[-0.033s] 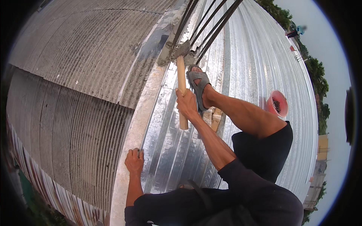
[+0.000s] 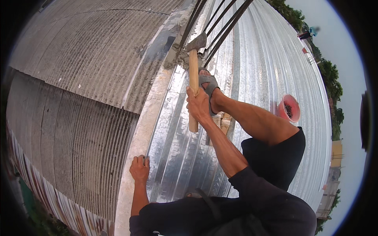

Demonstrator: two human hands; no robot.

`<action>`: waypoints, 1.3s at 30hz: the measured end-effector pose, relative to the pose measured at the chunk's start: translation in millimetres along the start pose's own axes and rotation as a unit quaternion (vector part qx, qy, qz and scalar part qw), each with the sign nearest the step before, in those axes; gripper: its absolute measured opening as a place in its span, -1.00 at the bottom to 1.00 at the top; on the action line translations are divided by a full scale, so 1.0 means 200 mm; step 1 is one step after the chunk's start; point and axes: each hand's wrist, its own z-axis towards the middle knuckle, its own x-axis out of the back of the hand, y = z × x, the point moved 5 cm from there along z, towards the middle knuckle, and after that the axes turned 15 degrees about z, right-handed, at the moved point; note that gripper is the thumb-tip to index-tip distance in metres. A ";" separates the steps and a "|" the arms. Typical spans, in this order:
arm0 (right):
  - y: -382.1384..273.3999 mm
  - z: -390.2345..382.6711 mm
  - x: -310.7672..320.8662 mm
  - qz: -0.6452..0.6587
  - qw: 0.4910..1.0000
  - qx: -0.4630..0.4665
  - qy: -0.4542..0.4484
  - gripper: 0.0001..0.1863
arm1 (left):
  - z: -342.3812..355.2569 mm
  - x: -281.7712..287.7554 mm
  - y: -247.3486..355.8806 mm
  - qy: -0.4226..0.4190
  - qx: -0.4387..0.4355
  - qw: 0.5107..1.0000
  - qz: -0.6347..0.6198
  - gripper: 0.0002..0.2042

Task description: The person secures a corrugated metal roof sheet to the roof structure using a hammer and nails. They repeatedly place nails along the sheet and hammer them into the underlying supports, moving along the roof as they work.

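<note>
My right hand [image 2: 199, 104] is wrapped round the wooden handle of a hammer [image 2: 193, 74]. Its grey metal head is at the far end, raised a little over rough grey mortar [image 2: 171, 58] at the foot of several steel bars [image 2: 228, 33]. The handle's butt sticks out below my fist. My left hand [image 2: 139, 168] leans on the pale concrete ledge [image 2: 138, 137], fingers curled at the edge of the shiny metal decking [image 2: 165, 157]. A small dark bit shows by its thumb; what it grips, I cannot make out. My sandalled foot [image 2: 208, 84] is beside the hammer handle.
Weathered corrugated roofing [image 2: 86, 67] drops away left of the ledge. A pink bucket [image 2: 288, 108] with small dark pieces inside stands on the decking at right. Pieces of wood [image 2: 225, 122] lie behind my right forearm. Another person [image 2: 309, 33] is far off at upper right.
The hammer has lifted off the mortar and shifted slightly right, together with my right hand. My left hand stays in place.
</note>
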 end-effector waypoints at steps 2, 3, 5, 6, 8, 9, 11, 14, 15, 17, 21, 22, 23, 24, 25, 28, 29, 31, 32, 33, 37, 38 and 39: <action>-0.33 0.01 0.05 0.145 0.989 0.026 -0.020 -0.60 | -0.06 0.01 -0.06 -0.009 0.002 1.000 0.013 -0.78; -0.49 0.03 0.09 0.158 0.976 0.143 0.052 -0.63 | -0.06 0.00 -0.04 -0.013 -0.002 1.000 0.012 -0.78; -0.70 0.06 0.14 0.231 0.937 0.253 0.067 -0.67 | -0.03 -0.02 -0.01 -0.014 -0.002 1.000 0.008 -0.78; -0.64 0.04 0.11 0.233 0.947 0.221 0.035 -0.68 | -0.01 -0.01 -0.02 -0.013 0.002 1.000 0.009 -0.78; -0.30 -0.08 0.01 0.093 0.984 0.148 0.031 -0.65 | 0.03 -0.01 0.02 -0.015 0.003 1.000 0.008 -0.78; 0.02 -0.15 -0.05 -0.053 0.991 0.100 0.067 -0.60 | 0.03 -0.03 0.07 -0.022 -0.003 1.000 0.002 -0.78; 0.31 -0.25 -0.18 -0.213 0.960 -0.165 -0.076 -0.39 | -0.02 0.00 0.08 -0.008 -0.001 1.000 -0.009 -0.79; 0.31 -0.15 -0.17 -0.103 0.977 -0.172 -0.074 -0.46 | -0.01 -0.01 0.05 -0.026 -0.001 1.000 0.003 -0.78; 0.30 -0.08 -0.15 -0.075 0.981 -0.166 -0.067 -0.46 | 0.04 -0.04 0.07 -0.015 -0.006 1.000 0.003 -0.77; 0.13 -0.01 -0.12 -0.053 0.993 -0.088 -0.052 -0.51 | 0.02 -0.01 0.00 -0.011 0.008 1.000 0.009 -0.77; -0.55 0.08 0.05 0.150 0.978 0.141 0.021 -0.65 | -0.04 -0.02 -0.06 -0.013 0.007 1.000 0.013 -0.78; -0.72 0.09 0.09 0.197 0.955 0.214 0.055 -0.68 | -0.04 -0.02 -0.05 -0.016 0.005 1.000 0.015 -0.78; -0.82 0.09 0.14 0.238 0.922 0.290 0.091 -0.70 | -0.02 -0.02 -0.03 -0.016 0.001 1.000 0.012 -0.78; -0.75 0.08 0.14 0.231 0.928 0.281 0.078 -0.69 | -0.01 -0.03 -0.01 -0.026 0.001 1.000 0.012 -0.79; -0.62 0.03 0.12 0.226 0.933 0.272 0.064 -0.69 | -0.04 -0.02 -0.01 -0.027 -0.001 1.000 0.016 -0.78; 0.10 -0.21 -0.02 -0.118 0.992 -0.032 0.017 -0.50 | -0.01 -0.03 0.09 -0.007 -0.007 1.000 0.005 -0.78; 0.50 -0.16 0.00 -0.204 0.962 -0.167 -0.066 -0.44 | -0.01 -0.08 0.19 -0.003 -0.017 1.000 -0.017 -0.78; 0.28 -0.17 -0.23 -0.152 0.977 -0.134 -0.067 -0.43 | 0.00 -0.03 0.02 -0.017 0.007 1.000 -0.003 -0.79; 0.20 -0.15 -0.23 -0.145 0.976 -0.139 -0.089 -0.43 | 0.00 -0.02 0.00 -0.013 0.014 1.000 0.005 -0.79; 0.17 -0.16 -0.17 -0.142 0.973 -0.154 -0.100 -0.43 | -0.01 -0.03 -0.01 -0.020 0.010 1.000 0.007 -0.78; -0.10 0.06 0.06 -0.075 0.997 0.030 -0.009 -0.52 | 0.00 -0.03 0.02 -0.013 0.004 1.000 -0.006 -0.78; -0.29 0.06 0.07 0.009 0.997 0.079 0.001 -0.59 | -0.01 -0.03 -0.01 -0.005 0.003 1.000 -0.001 -0.78; -0.47 0.05 0.08 0.091 0.987 0.129 0.005 -0.66 | -0.02 -0.02 -0.04 0.002 0.002 1.000 0.008 -0.77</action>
